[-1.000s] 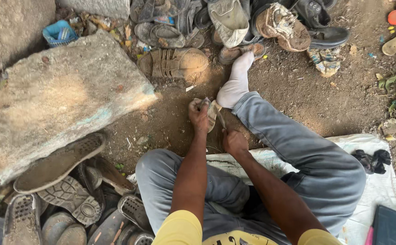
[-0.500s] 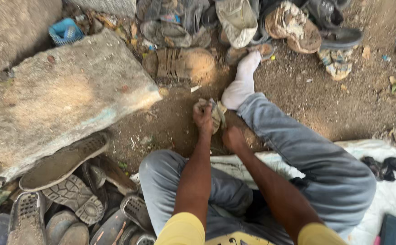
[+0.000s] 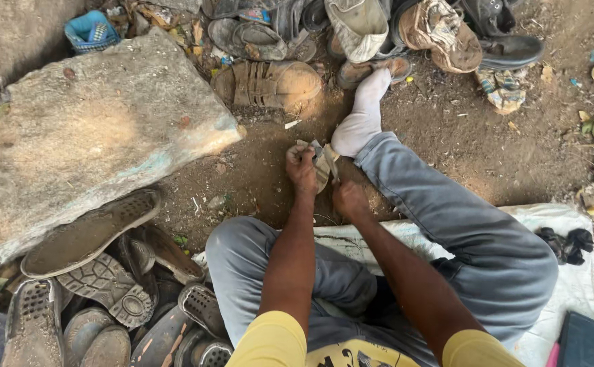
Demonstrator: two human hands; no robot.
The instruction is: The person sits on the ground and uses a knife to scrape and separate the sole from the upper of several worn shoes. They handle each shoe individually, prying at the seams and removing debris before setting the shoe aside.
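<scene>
Stone slab (image 3: 99,129): a big grey block is filling the upper left of the frame, lying tilted on bare dirt.
Seated person: grey trousers are taking up the lower centre and right; one leg is stretching up toward the top centre, ending in a white-socked foot (image 3: 361,115).
White sack (image 3: 575,272): a woven sheet is lying under the person at the lower right.
Sole pile (image 3: 86,299): worn shoe soles are heaping up in the lower left, treads facing up.
Shoe heap (image 3: 439,27): old sandals and shoes are crowding the top edge; a brown strapped sandal (image 3: 269,81) is lying just above the work.
Worked piece (image 3: 323,166): a small tan shoe part is sitting in the centre of the frame, just beside the socked heel, held between both hands.
Left hand (image 3: 301,166): it is closing around the left side of the piece, fingers curled tight.
Right hand (image 3: 348,198): it is gripping a thin dark tool (too small to identify) that is pointing up into the piece.
Risk, slipping: the tool tip is working close to the left fingers, so a slip would likely drive it into them.
Risk, heel: the foot is lying almost against the piece, so a hard push could probably overshoot into it.
Risk, tearing: the piece is looking worn, and hard pulling may rip it.
</scene>
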